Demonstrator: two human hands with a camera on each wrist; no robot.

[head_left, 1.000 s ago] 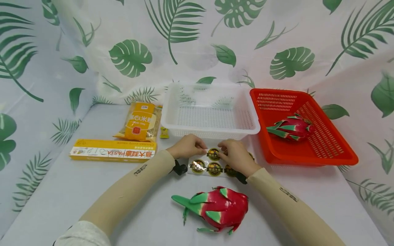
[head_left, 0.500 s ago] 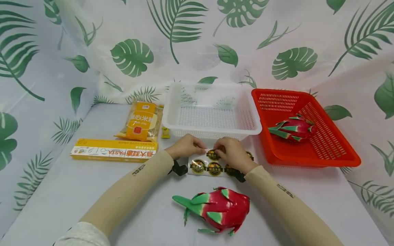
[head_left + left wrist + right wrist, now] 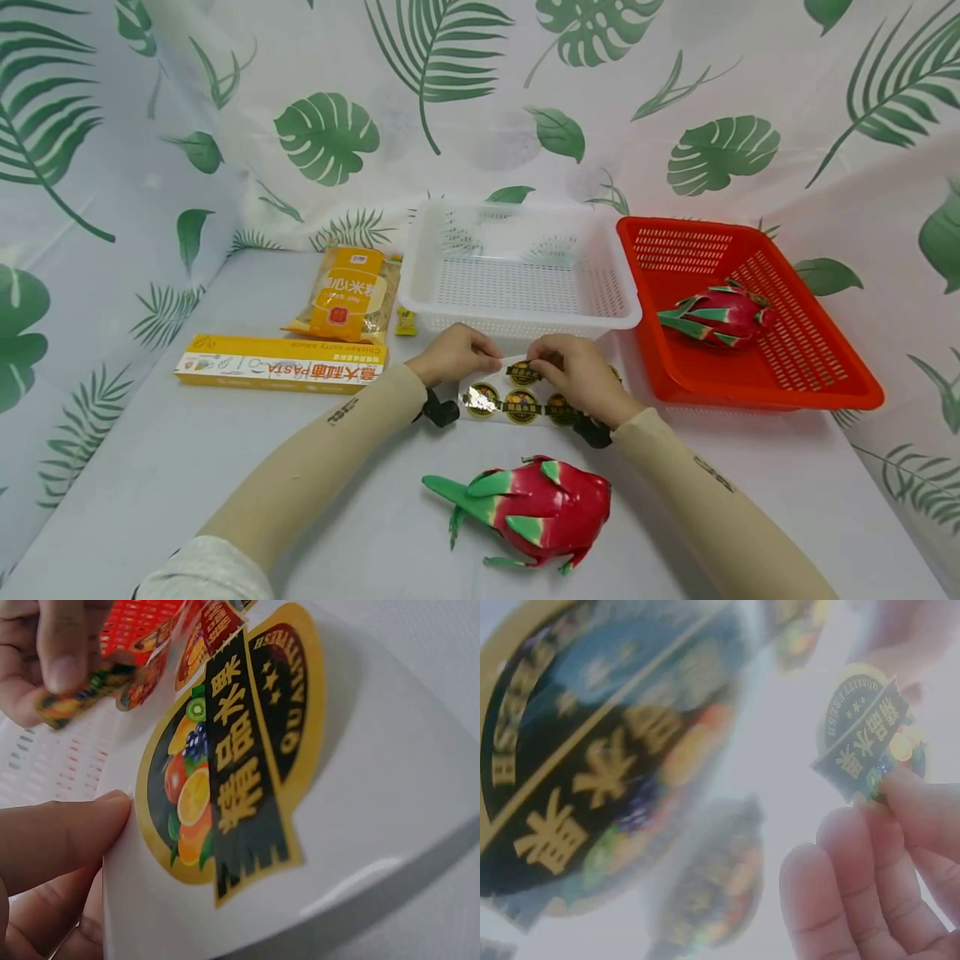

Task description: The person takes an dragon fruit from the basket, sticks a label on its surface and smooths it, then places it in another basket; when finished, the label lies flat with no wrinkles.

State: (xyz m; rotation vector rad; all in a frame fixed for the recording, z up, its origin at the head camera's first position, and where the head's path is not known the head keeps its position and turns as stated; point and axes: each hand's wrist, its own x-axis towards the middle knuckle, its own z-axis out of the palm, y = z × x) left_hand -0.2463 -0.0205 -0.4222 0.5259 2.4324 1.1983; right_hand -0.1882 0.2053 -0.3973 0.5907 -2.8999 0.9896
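A glossy white sheet of round black-and-gold fruit stickers [image 3: 501,387] lies between both hands in the head view. My left hand [image 3: 456,357] pinches its edge, with the thumb on top in the left wrist view and the sheet bowed up. My right hand [image 3: 581,379] pinches one sticker [image 3: 866,731] between thumb and fingers, its printed face showing in the right wrist view. Other stickers stay flat on the sheet, some under the right hand. Nearer the body, a red dragon fruit with green scales [image 3: 555,508] lies on its side on the table.
Behind the hands stands a white plastic basket [image 3: 502,323]. To its right, a red basket [image 3: 765,398] holds another dragon fruit [image 3: 720,315]. A pasta box [image 3: 281,364], a yellow food bag [image 3: 347,296] and a small yellow packet [image 3: 406,322] lie at left.
The right hand's fingertips have shifted slightly over the sheet, still at the same sticker. My left hand keeps its grip on the edge. The head view has drifted a little.
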